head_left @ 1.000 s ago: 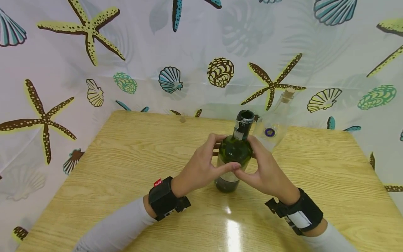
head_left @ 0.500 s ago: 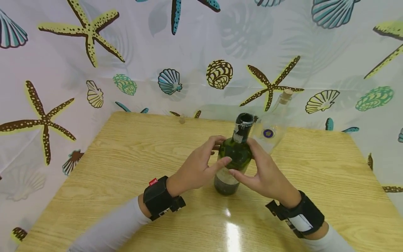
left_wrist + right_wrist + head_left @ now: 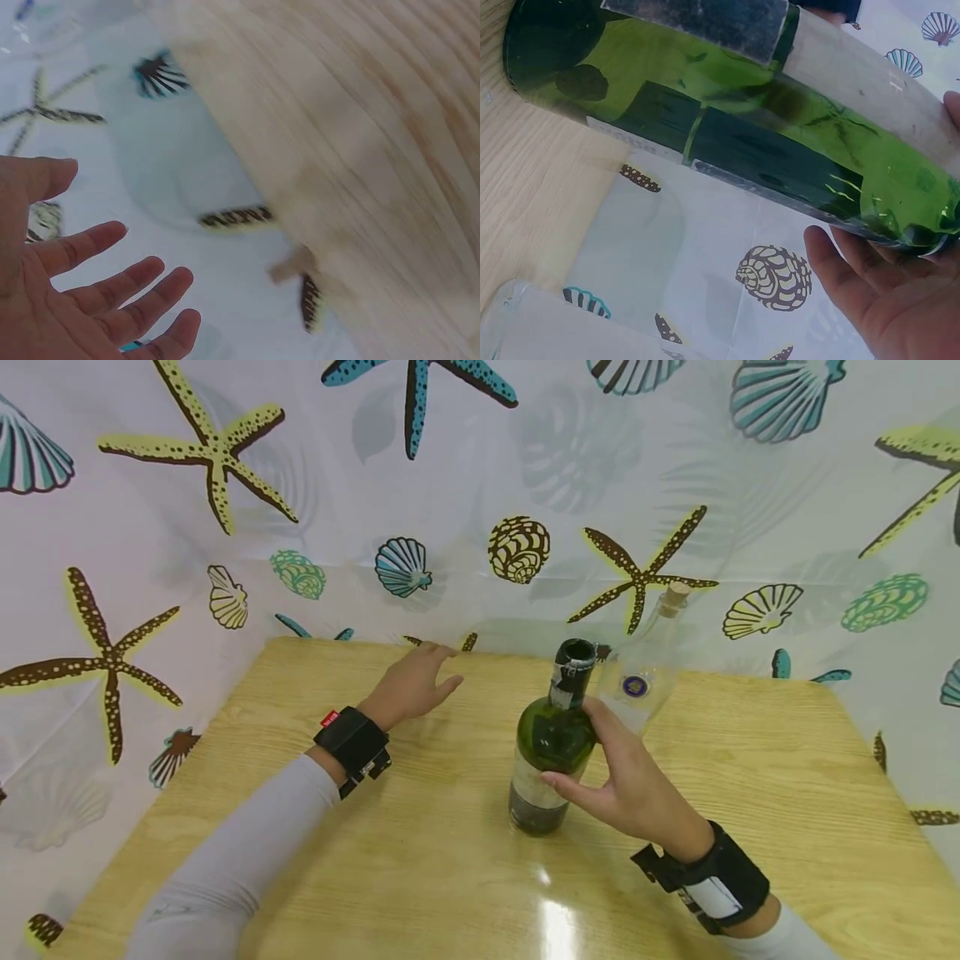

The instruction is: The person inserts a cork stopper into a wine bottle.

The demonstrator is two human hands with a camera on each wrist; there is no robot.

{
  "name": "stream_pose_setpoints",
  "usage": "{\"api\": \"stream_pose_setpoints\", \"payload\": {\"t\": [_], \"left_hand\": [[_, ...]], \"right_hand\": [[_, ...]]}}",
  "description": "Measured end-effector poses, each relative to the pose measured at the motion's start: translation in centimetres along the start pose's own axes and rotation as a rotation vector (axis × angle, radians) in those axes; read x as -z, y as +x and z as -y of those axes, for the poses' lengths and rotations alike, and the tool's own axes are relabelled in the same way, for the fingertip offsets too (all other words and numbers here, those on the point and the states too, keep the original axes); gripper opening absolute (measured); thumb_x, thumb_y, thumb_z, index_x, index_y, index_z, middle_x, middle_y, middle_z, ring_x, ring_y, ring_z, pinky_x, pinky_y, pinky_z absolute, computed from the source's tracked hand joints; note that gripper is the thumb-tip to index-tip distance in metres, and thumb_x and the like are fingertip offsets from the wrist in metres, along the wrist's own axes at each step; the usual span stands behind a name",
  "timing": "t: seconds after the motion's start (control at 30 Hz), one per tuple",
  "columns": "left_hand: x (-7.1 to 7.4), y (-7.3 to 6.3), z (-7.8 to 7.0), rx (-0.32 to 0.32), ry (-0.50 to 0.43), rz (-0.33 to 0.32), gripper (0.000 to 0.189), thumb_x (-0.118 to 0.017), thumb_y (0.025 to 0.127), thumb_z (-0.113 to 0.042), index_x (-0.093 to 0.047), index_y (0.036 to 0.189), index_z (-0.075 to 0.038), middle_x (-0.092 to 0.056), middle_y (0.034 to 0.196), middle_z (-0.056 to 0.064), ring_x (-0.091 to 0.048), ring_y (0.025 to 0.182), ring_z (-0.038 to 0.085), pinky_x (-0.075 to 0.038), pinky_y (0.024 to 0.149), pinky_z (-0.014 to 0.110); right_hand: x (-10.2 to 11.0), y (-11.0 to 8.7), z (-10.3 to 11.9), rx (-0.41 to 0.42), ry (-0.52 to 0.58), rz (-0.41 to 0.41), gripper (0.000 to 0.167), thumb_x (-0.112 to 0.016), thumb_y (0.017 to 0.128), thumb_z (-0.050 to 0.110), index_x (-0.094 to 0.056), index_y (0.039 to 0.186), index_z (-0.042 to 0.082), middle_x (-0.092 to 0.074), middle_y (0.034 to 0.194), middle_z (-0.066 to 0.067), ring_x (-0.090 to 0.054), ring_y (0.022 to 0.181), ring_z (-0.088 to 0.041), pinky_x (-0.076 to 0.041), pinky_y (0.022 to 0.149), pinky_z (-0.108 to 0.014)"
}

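Observation:
My right hand (image 3: 637, 781) holds an uncorked green wine bottle (image 3: 553, 739) by its upper body. The bottle stands on the table, its thumb-side label pale and worn. In the right wrist view, the green bottle (image 3: 780, 142) crosses the picture, with the fingers of the right hand (image 3: 900, 300) against its shoulder. My left hand (image 3: 411, 687) is stretched over the table's back left part, fingers extended and holding nothing. A small cork (image 3: 294, 264) lies at the table's back edge in the left wrist view, apart from the left hand (image 3: 97, 292). That hand hides it in the head view.
A clear glass bottle (image 3: 645, 672) with a round blue emblem stands just behind the green one, a cork stopper (image 3: 677, 593) in its neck. The wooden table (image 3: 375, 877) meets a white curtain (image 3: 465, 468) printed with starfish and shells.
My left hand has let go of the green bottle and moved left and away toward the table's back edge. The right hand stays on the bottle, which remains standing.

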State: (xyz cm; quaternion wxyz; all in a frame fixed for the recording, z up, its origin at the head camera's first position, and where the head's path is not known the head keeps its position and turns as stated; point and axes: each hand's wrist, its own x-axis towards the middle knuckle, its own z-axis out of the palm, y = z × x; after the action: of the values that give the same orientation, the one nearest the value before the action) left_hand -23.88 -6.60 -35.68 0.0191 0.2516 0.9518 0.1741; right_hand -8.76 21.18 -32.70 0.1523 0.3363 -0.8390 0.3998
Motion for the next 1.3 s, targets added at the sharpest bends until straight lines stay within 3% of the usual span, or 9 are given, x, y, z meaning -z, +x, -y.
{"api": "stream_pose_setpoints", "payload": {"t": [0.23,0.47,0.77,0.97,1.3], "left_hand": [[-1.4,2.4,3.2,0.084,0.052,0.081,0.058,-0.055,0.1,-0.032,-0.037,0.149,-0.006,-0.032,0.151,0.025,-0.035,0.136,0.043,-0.039,0.102,0.057],[-2.9,4.6,5.2,0.109,0.119,0.136,0.061,-0.054,0.1,-0.033,-0.033,0.152,-0.008,-0.025,0.155,0.024,-0.033,0.137,0.043,-0.039,0.101,0.059],[-4.3,5.9,5.7,0.13,0.107,0.145,0.054,-0.051,0.1,-0.027,-0.041,0.146,-0.002,-0.033,0.15,0.024,-0.034,0.137,0.038,-0.036,0.105,0.055],[-4.8,5.8,6.1,0.11,0.099,0.108,0.05,-0.05,0.101,-0.025,-0.044,0.143,-0.001,-0.039,0.145,0.024,-0.036,0.136,0.037,-0.036,0.107,0.051],[-4.3,5.2,4.9,0.047,0.058,0.097,0.035,-0.051,0.1,-0.019,-0.056,0.13,-0.002,-0.055,0.125,0.019,-0.054,0.114,0.033,-0.047,0.092,0.047]], "right_hand": [[-0.1,-0.3,0.0,-0.034,-0.02,0.008,0.08,-0.081,0.08,0.017,-0.036,0.146,0.014,-0.054,0.127,-0.004,-0.053,0.116,-0.018,-0.047,0.095,-0.036],[-0.2,-0.6,-0.1,-0.044,0.009,0.019,0.081,-0.081,0.08,0.016,-0.035,0.146,0.014,-0.053,0.129,-0.004,-0.053,0.117,-0.018,-0.048,0.095,-0.035],[-0.2,-0.5,0.0,-0.032,0.024,0.012,0.08,-0.08,0.081,0.018,-0.034,0.147,0.011,-0.053,0.13,-0.006,-0.054,0.117,-0.02,-0.049,0.095,-0.034],[-0.1,-0.3,0.0,-0.018,0.03,0.009,0.081,-0.08,0.081,0.016,-0.034,0.147,0.01,-0.053,0.13,-0.007,-0.054,0.116,-0.02,-0.049,0.093,-0.035],[-0.1,-0.4,0.1,-0.057,0.038,0.024,0.082,-0.079,0.082,0.016,-0.032,0.148,0.014,-0.051,0.131,-0.006,-0.054,0.117,-0.018,-0.05,0.093,-0.034]]}}
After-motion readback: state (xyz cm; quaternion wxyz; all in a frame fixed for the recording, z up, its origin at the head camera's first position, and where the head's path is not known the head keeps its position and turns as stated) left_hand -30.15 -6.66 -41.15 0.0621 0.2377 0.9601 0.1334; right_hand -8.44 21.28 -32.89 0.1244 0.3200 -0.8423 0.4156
